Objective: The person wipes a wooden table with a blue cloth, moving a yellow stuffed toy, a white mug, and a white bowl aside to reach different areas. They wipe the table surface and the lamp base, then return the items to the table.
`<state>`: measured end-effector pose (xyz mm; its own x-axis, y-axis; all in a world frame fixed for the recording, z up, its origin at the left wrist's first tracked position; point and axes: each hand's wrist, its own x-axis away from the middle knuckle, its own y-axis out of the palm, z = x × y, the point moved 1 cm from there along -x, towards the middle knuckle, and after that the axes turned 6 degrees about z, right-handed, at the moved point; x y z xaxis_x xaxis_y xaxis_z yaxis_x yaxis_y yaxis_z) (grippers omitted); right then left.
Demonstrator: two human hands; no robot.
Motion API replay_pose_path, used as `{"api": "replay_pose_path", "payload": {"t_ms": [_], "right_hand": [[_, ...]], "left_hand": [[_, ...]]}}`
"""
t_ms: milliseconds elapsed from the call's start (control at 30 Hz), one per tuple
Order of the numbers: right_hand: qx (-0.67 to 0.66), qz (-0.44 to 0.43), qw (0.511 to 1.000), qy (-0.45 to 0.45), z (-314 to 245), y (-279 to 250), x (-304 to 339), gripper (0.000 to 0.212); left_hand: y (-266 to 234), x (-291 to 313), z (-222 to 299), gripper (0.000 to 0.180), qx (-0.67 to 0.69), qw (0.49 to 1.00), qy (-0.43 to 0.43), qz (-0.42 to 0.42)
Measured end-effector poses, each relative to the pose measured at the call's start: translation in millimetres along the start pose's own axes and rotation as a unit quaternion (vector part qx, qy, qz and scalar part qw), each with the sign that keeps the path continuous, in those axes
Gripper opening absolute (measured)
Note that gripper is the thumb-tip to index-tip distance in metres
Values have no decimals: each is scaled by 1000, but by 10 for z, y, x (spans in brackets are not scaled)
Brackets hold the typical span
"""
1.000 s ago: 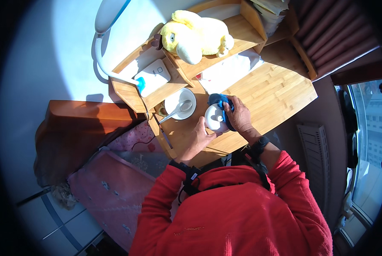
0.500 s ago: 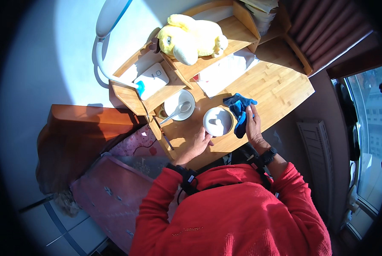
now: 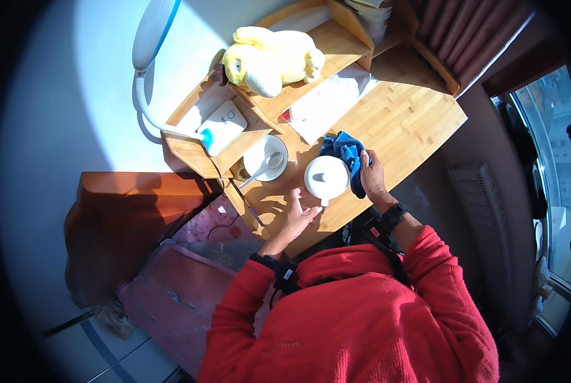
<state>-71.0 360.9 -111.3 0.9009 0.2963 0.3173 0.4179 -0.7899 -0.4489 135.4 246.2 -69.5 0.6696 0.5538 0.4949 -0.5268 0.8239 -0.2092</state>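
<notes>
A white lidded pot or cup (image 3: 327,179) stands on the wooden desk, its small handle pointing toward me. Just left of it is my left hand (image 3: 298,216), thumb and fingers spread, the tips close to the pot's near side; whether they touch cannot be made out. On the pot's other side, my right hand (image 3: 373,177) grips a crumpled blue cloth (image 3: 344,148), which lies along the pot's right and far side. To the left sits a white bowl (image 3: 255,153) with a spoon (image 3: 271,161) resting in it.
A wooden shelf unit (image 3: 340,51) stands at the back of the desk (image 3: 413,118), a yellow plush toy (image 3: 285,57) on top. White paper (image 3: 327,105) lies beneath. A lamp (image 3: 142,102) and a white box (image 3: 227,126) are at the left, a radiator (image 3: 483,210) at the right.
My left fingers have opened and drawn slightly away from the pot. Its handle now shows at the near side. The blue cloth has shifted left, closer against the pot, with my right hand following.
</notes>
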Motion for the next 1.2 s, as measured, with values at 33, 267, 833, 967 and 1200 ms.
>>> {"api": "replay_pose_path", "payload": {"t_ms": [33, 267, 833, 967, 1200], "right_hand": [[-60, -1, 997, 44, 121, -31, 7, 43], [-320, -55, 921, 216, 444, -162, 215, 50], [68, 26, 947, -313, -177, 59, 667, 63], [73, 31, 971, -224, -104, 125, 491, 45], [-465, -98, 829, 296, 37, -149, 122, 55]], "left_hand": [[-82, 54, 104, 66, -80, 993, 79, 29], [-144, -222, 654, 60, -289, 903, 307, -81], [76, -221, 481, 88, -318, 900, 299, -5], [93, -224, 463, 89, -300, 909, 290, 14], [52, -235, 446, 91, -276, 924, 265, -16]]}}
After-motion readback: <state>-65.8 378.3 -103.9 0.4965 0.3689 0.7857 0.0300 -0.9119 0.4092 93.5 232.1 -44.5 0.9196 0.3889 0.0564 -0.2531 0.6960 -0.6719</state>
